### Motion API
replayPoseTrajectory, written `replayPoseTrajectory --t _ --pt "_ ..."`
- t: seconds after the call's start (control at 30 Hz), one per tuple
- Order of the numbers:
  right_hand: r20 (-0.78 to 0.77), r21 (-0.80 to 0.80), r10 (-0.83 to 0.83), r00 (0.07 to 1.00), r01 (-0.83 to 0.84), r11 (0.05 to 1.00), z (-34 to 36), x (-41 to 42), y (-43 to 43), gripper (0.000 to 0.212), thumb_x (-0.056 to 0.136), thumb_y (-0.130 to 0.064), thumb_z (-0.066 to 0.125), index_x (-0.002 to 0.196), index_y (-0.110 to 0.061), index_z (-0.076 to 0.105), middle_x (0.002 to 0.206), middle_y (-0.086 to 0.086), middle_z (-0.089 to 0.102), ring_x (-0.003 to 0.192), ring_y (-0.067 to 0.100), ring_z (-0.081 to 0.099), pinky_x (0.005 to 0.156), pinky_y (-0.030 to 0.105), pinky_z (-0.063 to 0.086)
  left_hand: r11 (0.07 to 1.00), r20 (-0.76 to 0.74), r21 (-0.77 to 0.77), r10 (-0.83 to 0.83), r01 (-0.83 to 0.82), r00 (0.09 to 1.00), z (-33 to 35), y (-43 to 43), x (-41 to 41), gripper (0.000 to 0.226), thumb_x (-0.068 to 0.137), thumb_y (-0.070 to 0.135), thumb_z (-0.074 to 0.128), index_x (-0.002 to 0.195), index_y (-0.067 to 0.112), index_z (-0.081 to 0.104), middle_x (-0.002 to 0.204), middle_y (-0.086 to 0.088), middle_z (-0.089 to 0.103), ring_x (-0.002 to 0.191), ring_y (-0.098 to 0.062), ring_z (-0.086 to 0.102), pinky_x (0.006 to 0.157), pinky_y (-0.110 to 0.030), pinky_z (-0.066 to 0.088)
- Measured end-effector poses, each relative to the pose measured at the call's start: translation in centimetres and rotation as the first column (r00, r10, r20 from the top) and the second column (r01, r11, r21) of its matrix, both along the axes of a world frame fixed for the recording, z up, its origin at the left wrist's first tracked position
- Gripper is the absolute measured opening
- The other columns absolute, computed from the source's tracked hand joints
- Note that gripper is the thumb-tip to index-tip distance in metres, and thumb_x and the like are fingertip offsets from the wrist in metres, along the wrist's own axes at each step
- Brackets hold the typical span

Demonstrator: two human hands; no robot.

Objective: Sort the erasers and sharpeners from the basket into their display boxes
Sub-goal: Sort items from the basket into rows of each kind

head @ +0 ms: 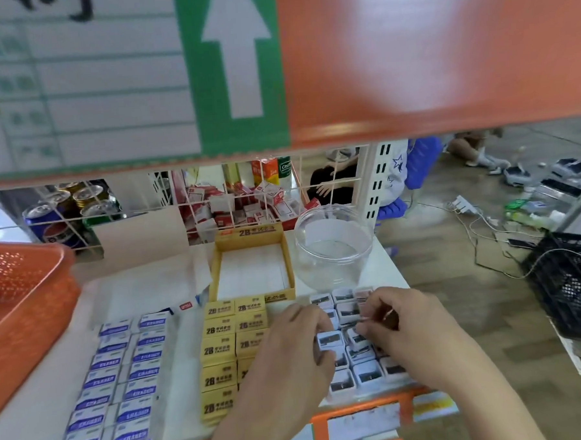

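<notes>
So, mid sharpener sorting: my left hand [299, 340] pinched a sharpener [329, 339] above the sharpeners [368, 375] at the tabletop's [40, 418] front-right corner, and my right hand [405, 321] pinched another. Next probably needed careful slotting into rows.

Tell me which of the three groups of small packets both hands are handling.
The rightmost group, small white sharpeners with dark slots: the left hand and right hand both grip pieces there, not the yellow 2B erasers.

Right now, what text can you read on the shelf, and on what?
"2B": yellow boxed erasers; smaller print beneath blurred.
"2B": yellow cardboard display box, back flap.
"ERASER": blue-and-white wrapped erasers.
Small white sharpeners, red-and-white boxes behind: unreadable.
Green sign: white arrow only.
</notes>
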State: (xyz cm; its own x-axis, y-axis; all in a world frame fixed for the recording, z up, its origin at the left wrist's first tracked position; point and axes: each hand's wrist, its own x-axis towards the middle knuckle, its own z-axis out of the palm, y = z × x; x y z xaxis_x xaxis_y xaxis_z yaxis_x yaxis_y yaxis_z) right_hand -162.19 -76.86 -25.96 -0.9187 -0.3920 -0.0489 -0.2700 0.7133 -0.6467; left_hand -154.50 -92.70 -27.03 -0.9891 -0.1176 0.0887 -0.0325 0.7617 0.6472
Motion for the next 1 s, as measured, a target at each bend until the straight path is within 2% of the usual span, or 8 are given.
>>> replayPoseTrajectory --t 0.17,0.33,0.5,0.7,0.8,1.0 --pt "0.079 0.008 0.028 0.997 -0.028 1.000 0.5 -0.1 0.3 0.020 0.073 -0.031 0.079 0.076 -0.029 0.059 0.074 -0.008 0.060 0.059 -0.002 0.051 0.054 0.012 0.041 1.000 -0.004 -0.001 0.018 -0.018 1.000 -0.1 0.1 -0.3 0.031 0.087 0.028 0.064 0.084 0.040 0.036 0.094 0.024 0.040 0.094 0.011 0.040 0.073 -0.009 0.037" --pt "0.079 -0.010 0.046 0.996 -0.046 0.999 0.7 0.1 0.2 0.022 0.072 -0.034 0.079 0.073 -0.025 0.059 0.070 -0.007 0.057 0.056 0.002 0.047 0.055 0.018 0.042 0.999 0.003 0.003 0.038 -0.038 0.999 -0.3 0.0 -0.4 0.030 0.087 0.030 0.064 0.084 0.040 0.036 0.096 0.026 0.038 0.094 0.013 0.039 0.072 -0.010 0.039" --pt "0.143 0.011 0.100 0.985 -0.103 0.995 1.3 0.4 0.1 0.018 0.070 -0.026 0.078 0.075 -0.032 0.062 0.069 -0.013 0.059 0.056 0.000 0.050 0.055 0.018 0.043 1.000 0.013 -0.004 0.027 -0.027 1.000 -0.3 0.0 -0.5 0.030 0.087 0.032 0.064 0.081 0.041 0.036 0.096 0.030 0.035 0.095 0.014 0.038 0.072 -0.007 0.037" --pt "0.117 0.108 0.115 0.986 -0.128 0.986 1.5 0.3 -0.3 0.016 0.079 -0.027 0.073 0.078 -0.036 0.060 0.076 -0.012 0.057 0.059 -0.003 0.053 0.054 0.011 0.042 1.000 0.012 0.007 0.022 -0.022 1.000 -0.2 -0.1 -0.4 0.024 0.088 0.034 0.063 0.082 0.040 0.040 0.092 0.028 0.035 0.093 0.015 0.038 0.067 -0.009 0.036" --pt "0.091 0.170 0.100 0.991 -0.115 0.979 1.4 0.2 -0.3 0.018 0.080 -0.033 0.072 0.077 -0.036 0.055 0.082 -0.014 0.056 0.067 -0.001 0.052 0.053 0.013 0.037 1.000 0.008 0.021 0.021 -0.022 1.000 -0.2 -0.2 -0.4 0.022 0.088 0.032 0.063 0.082 0.038 0.043 0.092 0.026 0.037 0.091 0.013 0.040 0.069 -0.011 0.038" --pt "0.049 0.196 0.111 0.993 -0.119 0.973 1.1 0.2 -0.5 0.022 0.084 -0.028 0.069 0.073 -0.035 0.051 0.084 -0.015 0.054 0.071 -0.001 0.051 0.054 0.013 0.035 1.000 -0.009 0.019 0.015 -0.014 1.000 -0.3 -0.1 -0.5 0.026 0.088 0.031 0.064 0.079 0.039 0.041 0.092 0.027 0.037 0.087 0.010 0.043 0.071 -0.013 0.041"
